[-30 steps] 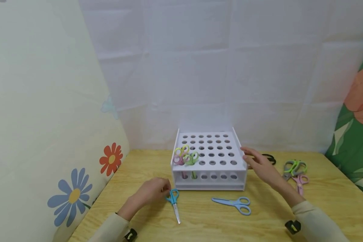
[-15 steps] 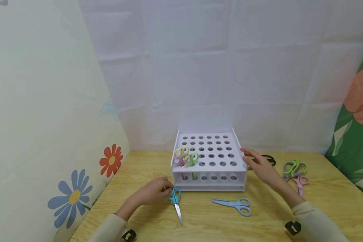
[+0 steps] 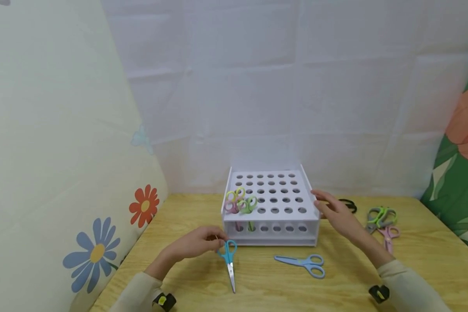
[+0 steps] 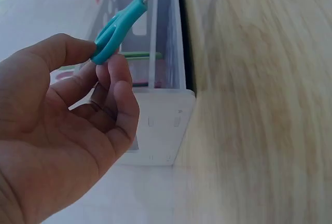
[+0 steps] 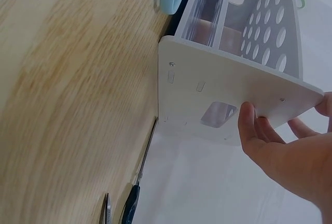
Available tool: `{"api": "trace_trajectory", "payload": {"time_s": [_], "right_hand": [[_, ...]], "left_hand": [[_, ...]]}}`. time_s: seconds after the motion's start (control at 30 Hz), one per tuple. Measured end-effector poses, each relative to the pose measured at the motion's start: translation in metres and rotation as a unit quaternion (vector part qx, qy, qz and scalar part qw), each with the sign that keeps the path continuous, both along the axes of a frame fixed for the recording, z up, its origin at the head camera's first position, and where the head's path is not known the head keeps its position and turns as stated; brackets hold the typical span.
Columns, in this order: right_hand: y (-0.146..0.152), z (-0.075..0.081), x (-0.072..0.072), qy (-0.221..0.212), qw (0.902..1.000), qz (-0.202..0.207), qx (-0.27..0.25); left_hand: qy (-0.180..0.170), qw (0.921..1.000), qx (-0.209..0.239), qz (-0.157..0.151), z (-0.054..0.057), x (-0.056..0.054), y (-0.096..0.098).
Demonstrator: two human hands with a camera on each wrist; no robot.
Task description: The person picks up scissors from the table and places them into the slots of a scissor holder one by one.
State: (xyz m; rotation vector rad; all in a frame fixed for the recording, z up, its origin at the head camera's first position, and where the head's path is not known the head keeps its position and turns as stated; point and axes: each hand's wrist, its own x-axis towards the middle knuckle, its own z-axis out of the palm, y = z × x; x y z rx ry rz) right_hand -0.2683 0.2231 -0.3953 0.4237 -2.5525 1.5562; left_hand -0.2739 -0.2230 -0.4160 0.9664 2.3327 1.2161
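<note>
My left hand (image 3: 199, 242) pinches turquoise-handled scissors (image 3: 229, 253) by one handle loop, between thumb and fingertips. Their metal blades point down toward the near side of the table, in front of the rack's left corner. In the left wrist view the turquoise handle (image 4: 120, 29) shows between the fingertips. A white rack (image 3: 273, 219) with rows of round holes stands in the middle. My right hand (image 3: 337, 219) rests its fingers against the rack's right side panel (image 5: 207, 79). Light-blue scissors (image 3: 302, 263) lie in front of the rack.
Yellow (image 3: 239, 190), pink (image 3: 229, 207) and green scissors (image 3: 251, 203) stand in holes at the rack's front left. Right of the rack lie black scissors (image 3: 350, 205), green-and-grey scissors (image 3: 381, 215) and pink scissors (image 3: 389, 236). White cloth (image 3: 265, 86) hangs behind the table.
My left hand has moved slightly right and up with the turquoise scissors, whose blades have swung to point nearly straight toward me. The right hand stays at the rack's side.
</note>
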Motion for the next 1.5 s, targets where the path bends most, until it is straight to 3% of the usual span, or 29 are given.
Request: {"api": "trace_trajectory", "payload": {"time_s": [0.17,0.53,0.83,1.1,1.5], "right_hand": [[0.001,0.001,0.001,0.004,1.0000,0.004,-0.001],[0.000,-0.002,-0.002,0.004,1.0000,0.001,0.004],[0.001,-0.003,-0.001,-0.002,1.0000,-0.002,0.001],[-0.001,-0.002,-0.001,-0.006,1.0000,-0.003,0.000],[0.002,-0.003,-0.004,-0.010,0.9999,-0.005,0.005]], "left_hand": [[-0.024,0.9996,0.012,-0.003,0.010,0.004,0.003],[0.014,0.9997,0.016,-0.009,0.025,0.015,0.013],[-0.004,0.9991,0.041,-0.003,0.039,0.019,0.022],[0.024,0.9987,0.035,0.029,0.057,0.026,0.030],[0.046,0.9948,0.072,0.055,0.089,0.033,0.048]]}}
